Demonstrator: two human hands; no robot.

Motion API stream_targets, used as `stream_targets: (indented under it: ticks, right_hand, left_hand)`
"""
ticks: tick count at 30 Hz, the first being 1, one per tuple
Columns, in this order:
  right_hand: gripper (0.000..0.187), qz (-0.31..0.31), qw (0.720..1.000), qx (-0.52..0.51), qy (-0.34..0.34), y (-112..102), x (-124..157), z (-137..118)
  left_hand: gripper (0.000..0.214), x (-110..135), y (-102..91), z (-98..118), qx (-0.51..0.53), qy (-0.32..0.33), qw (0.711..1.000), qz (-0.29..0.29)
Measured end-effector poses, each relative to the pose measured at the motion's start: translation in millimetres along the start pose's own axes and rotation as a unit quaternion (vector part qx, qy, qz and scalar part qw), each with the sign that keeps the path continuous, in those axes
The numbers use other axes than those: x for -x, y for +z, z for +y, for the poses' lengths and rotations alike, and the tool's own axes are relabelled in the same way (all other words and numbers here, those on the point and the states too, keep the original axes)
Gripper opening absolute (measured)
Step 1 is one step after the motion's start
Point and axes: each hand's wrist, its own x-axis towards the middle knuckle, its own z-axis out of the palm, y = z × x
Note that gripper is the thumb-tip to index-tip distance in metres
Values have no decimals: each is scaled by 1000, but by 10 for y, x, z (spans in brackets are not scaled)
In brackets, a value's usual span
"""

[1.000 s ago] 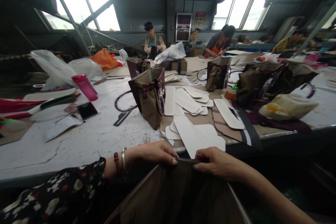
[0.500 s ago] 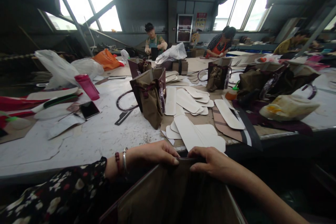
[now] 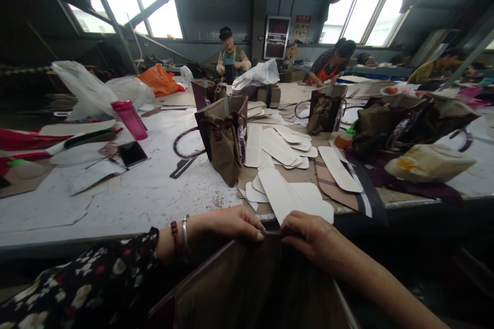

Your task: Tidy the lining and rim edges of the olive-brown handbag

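Note:
In front of the table's near edge, a dark brown handbag [image 3: 254,282] stands with its top edge towards the table. My left hand [image 3: 237,223] pinches that far edge, thumb on the near side. A little to the right, my right hand [image 3: 312,236] grips the same edge with curled fingers. Just beyond both hands lie white cut panels [image 3: 283,193] in a loose, overlapping pile. A brown handbag with a round handle [image 3: 222,139] stands on the table behind them. The lower part of the bag I hold runs out of view.
Left on the white table [image 3: 162,185] are a pink bottle [image 3: 130,120], a phone [image 3: 132,154] and plastic bags [image 3: 85,92]. More handbags [image 3: 326,110], a glue bottle [image 3: 345,136] and a yellowish container [image 3: 430,163] stand to the right. Co-workers [image 3: 233,56] work across the table.
My right hand's fingers have curled tighter over the bag's edge, and the thumb has tucked in. My left hand keeps its hold. The view has shifted slightly.

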Motion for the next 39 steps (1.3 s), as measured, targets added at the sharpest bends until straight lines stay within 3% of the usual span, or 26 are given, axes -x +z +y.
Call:
stream_targets:
  ticks: [15,21,26,34,39]
  right_hand:
    - [3,-29,999,7,42,10,-74,-122]
    - [32,-48,997,-35,40,2,-73,-81]
    - [18,-89,993,-59,52,-18,-89,-94]
    - [18,-74,996,3,56,23,-85,-81]
    - [21,-89,995,-16,37,-13,-79,-69]
  left_hand:
    - [24,79,11,-13,-2,2,1000,8]
    - [26,85,-8,-25,-15,8,1000,6]
    - [22,68,-11,-51,-6,12,1000,-2]
    - [22,1,-35,-58,-15,19,1000,-13]
    - [29,118,-8,-60,-71,19,997,-11]
